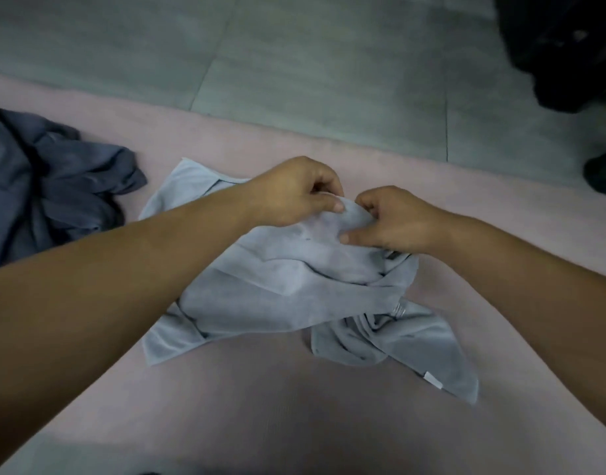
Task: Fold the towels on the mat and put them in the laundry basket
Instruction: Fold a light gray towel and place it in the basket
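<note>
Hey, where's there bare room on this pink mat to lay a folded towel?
Widest bare patch: pink mat nearest you, below the crumpled light grey towels. Another strip lies beyond the towels, up to the grey tiled floor. Crowded on the left, by the dark blue cloth pile.

The light grey towel (294, 296) is soft, matt cloth, creased and crumpled; the dark blue-grey towel (48, 186) looks likewise. The pink mat (294, 406) is matt, finely textured — the floor (294, 63) smooth grey tile.
</note>
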Available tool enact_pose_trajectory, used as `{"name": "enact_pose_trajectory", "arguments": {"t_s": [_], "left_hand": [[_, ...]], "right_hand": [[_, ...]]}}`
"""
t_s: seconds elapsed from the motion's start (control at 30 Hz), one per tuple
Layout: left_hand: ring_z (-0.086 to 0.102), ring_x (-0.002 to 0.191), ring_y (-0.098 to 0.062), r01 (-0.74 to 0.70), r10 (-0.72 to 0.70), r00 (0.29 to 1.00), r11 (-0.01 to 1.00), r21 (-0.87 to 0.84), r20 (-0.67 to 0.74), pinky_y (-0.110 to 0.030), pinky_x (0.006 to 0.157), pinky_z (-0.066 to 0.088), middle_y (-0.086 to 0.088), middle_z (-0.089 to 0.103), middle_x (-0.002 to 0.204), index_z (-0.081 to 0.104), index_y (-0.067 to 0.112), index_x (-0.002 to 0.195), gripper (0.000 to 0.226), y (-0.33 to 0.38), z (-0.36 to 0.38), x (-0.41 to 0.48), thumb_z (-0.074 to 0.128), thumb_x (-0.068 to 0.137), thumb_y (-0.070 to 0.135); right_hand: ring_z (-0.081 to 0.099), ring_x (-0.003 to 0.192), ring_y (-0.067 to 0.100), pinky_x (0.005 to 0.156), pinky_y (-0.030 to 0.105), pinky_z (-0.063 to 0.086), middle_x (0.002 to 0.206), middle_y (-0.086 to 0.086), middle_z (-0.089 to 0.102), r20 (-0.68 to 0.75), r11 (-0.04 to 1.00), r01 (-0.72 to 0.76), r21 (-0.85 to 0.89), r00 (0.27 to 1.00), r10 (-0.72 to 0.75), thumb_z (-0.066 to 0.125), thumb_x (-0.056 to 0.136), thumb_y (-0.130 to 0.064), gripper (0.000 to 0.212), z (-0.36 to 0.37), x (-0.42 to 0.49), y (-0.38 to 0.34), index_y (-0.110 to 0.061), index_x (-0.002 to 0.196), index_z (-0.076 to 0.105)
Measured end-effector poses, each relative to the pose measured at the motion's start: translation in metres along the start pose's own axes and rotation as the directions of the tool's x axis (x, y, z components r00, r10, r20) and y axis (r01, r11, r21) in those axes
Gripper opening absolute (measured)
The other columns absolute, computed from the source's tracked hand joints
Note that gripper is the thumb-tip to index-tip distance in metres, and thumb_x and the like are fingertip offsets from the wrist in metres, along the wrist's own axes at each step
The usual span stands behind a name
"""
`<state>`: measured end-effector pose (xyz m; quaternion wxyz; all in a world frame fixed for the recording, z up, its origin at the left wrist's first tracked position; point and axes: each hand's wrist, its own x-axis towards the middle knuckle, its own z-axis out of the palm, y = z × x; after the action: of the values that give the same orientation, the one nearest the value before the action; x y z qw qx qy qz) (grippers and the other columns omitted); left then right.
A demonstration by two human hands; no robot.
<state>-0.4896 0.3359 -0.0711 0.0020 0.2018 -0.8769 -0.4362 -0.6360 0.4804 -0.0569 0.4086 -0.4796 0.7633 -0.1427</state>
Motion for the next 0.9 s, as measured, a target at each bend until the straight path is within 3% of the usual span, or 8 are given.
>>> {"name": "enact_pose_trajectory", "arguments": {"t_s": [0.2,0.3,0.43,0.57,0.63,0.73,0.83,0.9], "left_hand": [[0.055,0.069,-0.001,0.129,-0.138,0.974,0.99,-0.064,-0.181,-0.014,0.068,0.043,0.004,0.066,0.082,0.07,0.017,0.085,0.009,-0.021,-0.017,-0.024,0.079,0.084,0.018],[0.051,0.06,0.006,0.18,-0.187,0.952,0.982,-0.052,-0.241,-0.006,0.061,0.039,0.007,0.061,0.077,0.067,0.019,0.082,0.012,-0.023,-0.021,-0.03,0.078,0.085,0.017],[0.053,0.061,0.002,0.193,-0.291,0.9,0.934,-0.301,-0.325,-0.01,0.058,0.042,-0.001,0.063,0.076,0.068,0.009,0.087,0.008,-0.024,-0.037,-0.039,0.076,0.087,0.011],[0.053,0.062,0.004,0.242,-0.286,0.936,0.947,-0.213,-0.207,-0.008,0.06,0.042,-0.003,0.064,0.085,0.065,0.011,0.09,0.01,-0.004,-0.027,-0.034,0.074,0.089,0.014],[0.06,0.083,0.008,0.195,-0.205,0.97,0.977,-0.085,-0.127,-0.008,0.078,0.046,0.003,0.068,0.103,0.064,0.016,0.101,0.02,0.019,-0.02,-0.024,0.076,0.086,0.018],[0.053,0.122,0.007,0.03,-0.018,0.998,0.981,-0.192,0.061,-0.012,0.103,0.042,0.015,0.06,0.13,0.055,0.026,0.134,0.056,0.066,-0.009,-0.013,0.08,0.083,0.024],[0.065,0.096,-0.007,-0.049,0.073,0.992,0.974,-0.221,0.101,-0.023,0.085,0.051,0.005,0.07,0.106,0.068,0.015,0.115,0.029,0.089,0.0,-0.002,0.077,0.088,0.021],[0.058,0.074,-0.015,-0.014,0.042,0.996,0.951,-0.309,0.082,-0.031,0.068,0.046,-0.002,0.065,0.083,0.071,0.012,0.092,0.012,0.089,-0.004,-0.003,0.076,0.088,0.022]], "right_hand": [[0.067,0.082,0.02,0.076,0.035,0.054,0.085,0.001,0.072,0.165,0.995,-0.088,-0.039,0.982,0.093,0.071,0.07,-0.071,0.061,-0.018,-0.012,0.003,-0.012,0.085,0.072],[0.05,0.066,0.018,0.063,0.03,0.04,0.067,0.0,0.053,0.127,0.996,-0.023,-0.085,0.991,0.034,0.068,0.085,-0.056,0.049,-0.031,-0.023,-0.005,-0.013,0.068,0.055],[0.045,0.063,0.019,0.062,0.032,0.037,0.064,0.005,0.049,0.084,0.989,-0.028,0.143,0.996,0.016,0.073,0.085,-0.046,0.037,-0.06,-0.04,-0.003,-0.014,0.069,0.062],[0.041,0.059,0.011,0.058,0.026,0.036,0.061,0.0,0.044,0.009,0.973,0.119,0.2,0.992,-0.123,0.073,0.088,-0.035,0.039,-0.071,-0.056,-0.003,-0.011,0.063,0.054],[0.046,0.061,0.008,0.06,0.024,0.039,0.064,-0.002,0.05,-0.088,0.96,0.195,0.202,0.98,-0.18,0.074,0.088,-0.031,0.036,-0.069,-0.06,-0.001,-0.006,0.07,0.056],[0.049,0.064,0.001,0.063,0.016,0.041,0.071,-0.008,0.056,-0.276,0.931,0.33,0.157,0.919,-0.28,0.072,0.09,-0.026,0.027,-0.064,-0.063,0.0,-0.009,0.074,0.058],[0.05,0.064,0.004,0.061,0.02,0.043,0.071,-0.003,0.058,-0.377,0.922,0.365,0.132,0.878,-0.294,0.073,0.088,-0.031,0.024,-0.065,-0.07,0.001,-0.011,0.08,0.062],[0.052,0.061,0.006,0.056,0.022,0.043,0.067,-0.003,0.061,-0.255,0.947,0.281,0.156,0.938,-0.236,0.077,0.084,-0.03,0.02,-0.075,-0.078,0.005,-0.014,0.085,0.064]]}}
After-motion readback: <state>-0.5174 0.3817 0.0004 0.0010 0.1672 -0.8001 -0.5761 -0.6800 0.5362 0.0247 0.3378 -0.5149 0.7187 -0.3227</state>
